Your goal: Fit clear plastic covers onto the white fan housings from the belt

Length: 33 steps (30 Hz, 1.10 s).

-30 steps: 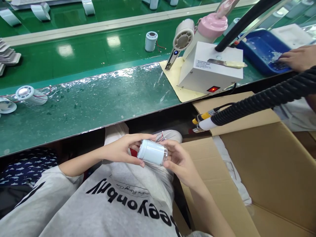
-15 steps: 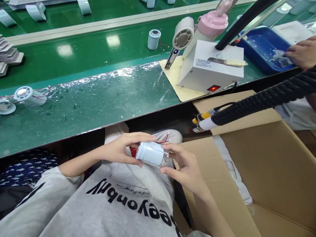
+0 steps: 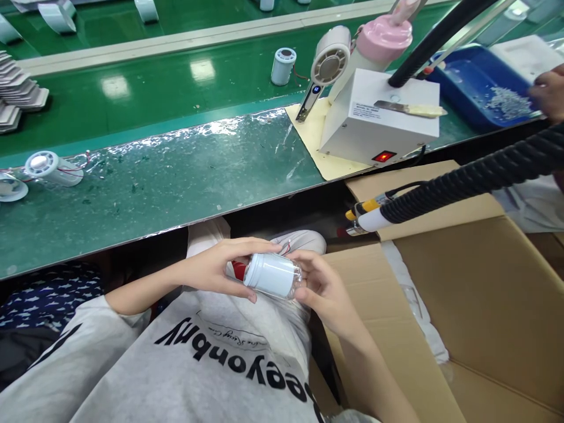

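Note:
A small white cylindrical part [image 3: 273,274] with thin red wires at its far end lies sideways in my lap, below the bench edge. My left hand [image 3: 218,265] grips its left end with fingers over the top. My right hand [image 3: 324,289] holds its right end, fingertips on the clear rim. Both hands are over my grey printed shirt.
A green bench [image 3: 167,176] runs across in front of me. A similar white part [image 3: 53,168] lies at left, another [image 3: 282,66] stands farther back. A white box with a red light [image 3: 379,120] sits at right. A black hose tool [image 3: 440,194] hangs over an open cardboard box [image 3: 476,305]. Another person's hand [image 3: 549,91] is beside a blue tray [image 3: 473,82].
I turned the white part slightly between my hands; my right hand's fingers shifted on its end. The other person's hand drew back to the right at the blue tray.

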### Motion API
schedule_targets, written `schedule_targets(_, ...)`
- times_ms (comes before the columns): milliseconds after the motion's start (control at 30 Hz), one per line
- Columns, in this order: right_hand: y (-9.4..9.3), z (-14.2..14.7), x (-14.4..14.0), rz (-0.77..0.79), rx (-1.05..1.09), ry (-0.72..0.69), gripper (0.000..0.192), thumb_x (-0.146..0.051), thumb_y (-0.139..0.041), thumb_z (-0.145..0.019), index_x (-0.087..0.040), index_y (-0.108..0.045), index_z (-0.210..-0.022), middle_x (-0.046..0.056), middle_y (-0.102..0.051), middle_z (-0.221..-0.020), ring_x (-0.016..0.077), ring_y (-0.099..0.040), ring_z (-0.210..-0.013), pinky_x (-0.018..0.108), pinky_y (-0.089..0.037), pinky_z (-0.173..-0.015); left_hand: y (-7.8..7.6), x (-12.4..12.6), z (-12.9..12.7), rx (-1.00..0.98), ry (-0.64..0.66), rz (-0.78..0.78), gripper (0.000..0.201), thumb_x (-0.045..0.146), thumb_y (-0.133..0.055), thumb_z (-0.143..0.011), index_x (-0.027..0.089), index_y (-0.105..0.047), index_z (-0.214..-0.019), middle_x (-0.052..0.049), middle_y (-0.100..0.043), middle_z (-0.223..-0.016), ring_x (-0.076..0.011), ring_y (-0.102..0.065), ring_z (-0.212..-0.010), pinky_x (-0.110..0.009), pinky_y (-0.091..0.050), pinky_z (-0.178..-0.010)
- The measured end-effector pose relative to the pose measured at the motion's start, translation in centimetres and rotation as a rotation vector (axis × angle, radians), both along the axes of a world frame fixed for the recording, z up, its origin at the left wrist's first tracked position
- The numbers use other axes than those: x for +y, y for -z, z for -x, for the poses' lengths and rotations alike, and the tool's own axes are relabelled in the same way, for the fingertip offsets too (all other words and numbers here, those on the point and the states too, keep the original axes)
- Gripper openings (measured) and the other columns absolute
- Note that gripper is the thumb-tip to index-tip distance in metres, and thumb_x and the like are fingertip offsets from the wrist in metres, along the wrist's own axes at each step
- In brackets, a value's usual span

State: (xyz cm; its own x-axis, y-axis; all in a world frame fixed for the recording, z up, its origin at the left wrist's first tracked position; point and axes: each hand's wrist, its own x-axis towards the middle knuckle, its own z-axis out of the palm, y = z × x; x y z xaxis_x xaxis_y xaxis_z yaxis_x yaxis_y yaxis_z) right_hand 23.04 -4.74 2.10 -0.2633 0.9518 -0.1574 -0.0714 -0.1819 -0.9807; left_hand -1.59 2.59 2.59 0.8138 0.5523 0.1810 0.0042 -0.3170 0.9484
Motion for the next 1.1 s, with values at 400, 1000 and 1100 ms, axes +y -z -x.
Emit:
schedule_targets(400,0.28,0.22,-0.31,-0.02,-0.002,-0.009,0.054,-0.064,-0.08,-0.081,-0.029,-0.06,-0.117,0.008,-0.07,-0.113,0.0238,-0.071,-0.095,0.033,-0.063,-0.075,-0.05,-0.15,0.17,-0.039,0.003,-0.082,0.088,0.019,-0.084,-0.079,0.037,-0.043,-0.155,-0.012,-0.057,-0.153,-0.0308,-0.057,-0.14,-0.047,-0.048,-0.115)
schedule_targets(1000,0.48,0.18,-0.62,-0.105,-0.052,0.0,0.049,-0.055,-0.081,-0.084,-0.029,-0.062,-0.122,0.007,-0.07,-0.117,0.0241,-0.073,-0.096,0.034,-0.065,-0.081,0.19,-0.04,0.2,-0.041,0.017,-0.117,0.082,0.023,-0.079,-0.085,0.037,-0.042,-0.156,-0.013,-0.054,-0.156,-0.0306,-0.055,-0.142,-0.049,-0.048,-0.116)
schedule_targets(1100,0.66,0.26,-0.7,-0.162,-0.078,0.008,0.048,-0.052,-0.082,-0.084,-0.03,-0.064,-0.123,0.007,-0.069,-0.122,0.0232,-0.073,-0.099,0.033,-0.065,-0.084,0.45,-0.04,0.21,-0.034,0.02,-0.124,0.083,0.024,-0.079,-0.085,0.036,-0.04,-0.157,-0.014,-0.054,-0.156,-0.0304,-0.054,-0.142,-0.049,-0.047,-0.116)
